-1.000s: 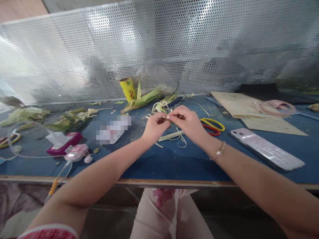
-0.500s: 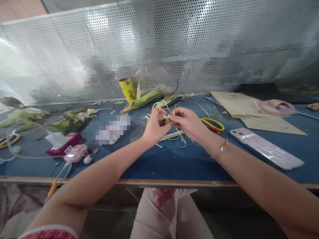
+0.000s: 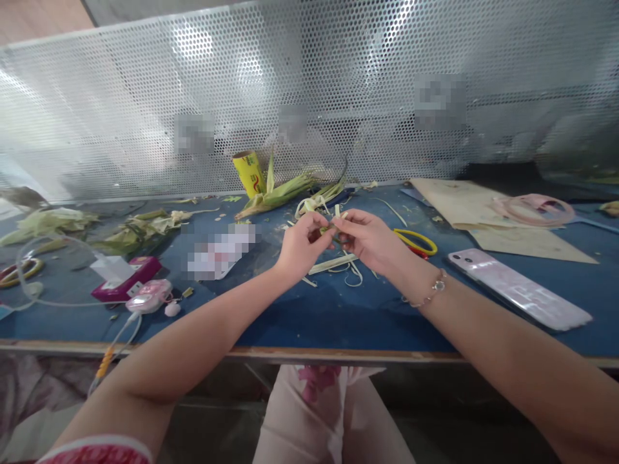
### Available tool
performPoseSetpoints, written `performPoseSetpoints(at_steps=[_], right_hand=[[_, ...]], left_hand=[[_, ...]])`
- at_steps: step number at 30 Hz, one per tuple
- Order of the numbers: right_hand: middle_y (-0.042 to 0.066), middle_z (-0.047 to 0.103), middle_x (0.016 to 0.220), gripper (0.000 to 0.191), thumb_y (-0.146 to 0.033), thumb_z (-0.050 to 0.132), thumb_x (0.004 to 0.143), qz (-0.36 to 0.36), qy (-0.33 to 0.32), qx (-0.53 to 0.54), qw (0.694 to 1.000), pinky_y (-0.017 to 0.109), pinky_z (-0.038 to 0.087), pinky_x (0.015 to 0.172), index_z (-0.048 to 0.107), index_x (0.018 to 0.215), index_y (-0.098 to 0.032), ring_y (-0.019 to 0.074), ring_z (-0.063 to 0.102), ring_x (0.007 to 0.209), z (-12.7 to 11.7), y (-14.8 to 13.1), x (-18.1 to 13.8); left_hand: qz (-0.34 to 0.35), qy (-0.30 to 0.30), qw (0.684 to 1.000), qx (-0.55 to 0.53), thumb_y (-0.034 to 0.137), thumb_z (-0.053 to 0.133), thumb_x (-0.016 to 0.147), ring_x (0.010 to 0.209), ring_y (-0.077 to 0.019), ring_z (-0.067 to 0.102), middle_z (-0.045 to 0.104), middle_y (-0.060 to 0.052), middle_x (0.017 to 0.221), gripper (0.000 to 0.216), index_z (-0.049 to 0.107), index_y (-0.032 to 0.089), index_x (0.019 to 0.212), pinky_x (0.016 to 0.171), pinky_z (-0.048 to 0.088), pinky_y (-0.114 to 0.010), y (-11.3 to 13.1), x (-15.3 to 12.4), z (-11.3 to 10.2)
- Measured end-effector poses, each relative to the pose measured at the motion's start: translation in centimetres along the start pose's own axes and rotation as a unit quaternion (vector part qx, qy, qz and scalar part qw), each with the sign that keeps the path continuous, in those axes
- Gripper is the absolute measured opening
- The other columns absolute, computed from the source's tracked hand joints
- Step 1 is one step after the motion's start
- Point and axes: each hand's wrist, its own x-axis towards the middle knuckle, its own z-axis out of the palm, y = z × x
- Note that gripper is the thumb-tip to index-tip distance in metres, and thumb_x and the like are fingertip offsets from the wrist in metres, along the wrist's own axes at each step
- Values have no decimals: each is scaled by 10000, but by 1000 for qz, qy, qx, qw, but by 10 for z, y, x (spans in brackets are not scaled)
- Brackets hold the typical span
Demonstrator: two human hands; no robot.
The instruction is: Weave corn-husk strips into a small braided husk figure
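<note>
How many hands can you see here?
2: left hand and right hand, close together near the centre, holding pale-green plant material; any behind the mesh panel may be hidden.

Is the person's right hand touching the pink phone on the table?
Apart. The head view shows it: blue table and yellow-and-red handles lie between the right hand and the phone.

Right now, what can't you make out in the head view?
In the head view:
Pale strip held between left hand and right hand: mostly covered by both.
Red and yellow loops: partly hidden behind the right hand; what they join is unseen.
Flat pale object: blurred over by pixel blocks.
Brownish lump: cut off by the right edge.
</note>
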Motion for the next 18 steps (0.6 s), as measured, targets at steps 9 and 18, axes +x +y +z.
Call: performPoseSetpoints(at_steps=[9, 18], right_hand=[[-62, 473, 551, 357, -332, 813, 541, 17, -30, 54, 998, 251, 405, 502, 483, 565, -197, 68, 441, 498, -12, -2, 5], [-44, 514, 597, 296, -338, 786, 586, -56, -12, 28, 998, 273, 449, 562, 530, 630, -196, 88, 509, 563, -2, 0, 2]], left_hand=[[32, -36, 999, -2, 257, 735, 637, 653, -119, 632, 654, -2, 738, 322, 517, 181, 861, 632, 507, -256, -5, 0, -1], [38, -38, 998, -24, 269, 631, 758, 660, -132, 664, 676, -25, 784, 299, 438, 196, 974, 656, 534, -272, -9, 1, -1]])
